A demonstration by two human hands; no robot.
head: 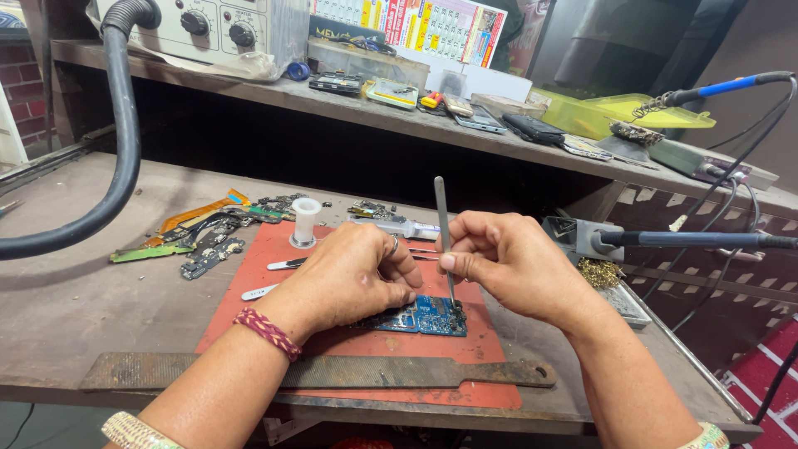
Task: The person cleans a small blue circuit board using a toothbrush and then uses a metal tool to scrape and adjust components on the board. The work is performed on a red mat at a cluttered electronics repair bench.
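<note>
The left hand [353, 278] presses the blue circuit board [420, 316] onto the red mat [274, 241]; the right hand [499, 262], grip pinching tweezers [443, 229], probes its edge, needing steady placement.

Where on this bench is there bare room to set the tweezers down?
Bare bench lies left of the red mat, below the hose. The mat's right strip beside the circuit board is free too. Crowded: scrap parts at the mat's top-left, and under both hands.
</note>
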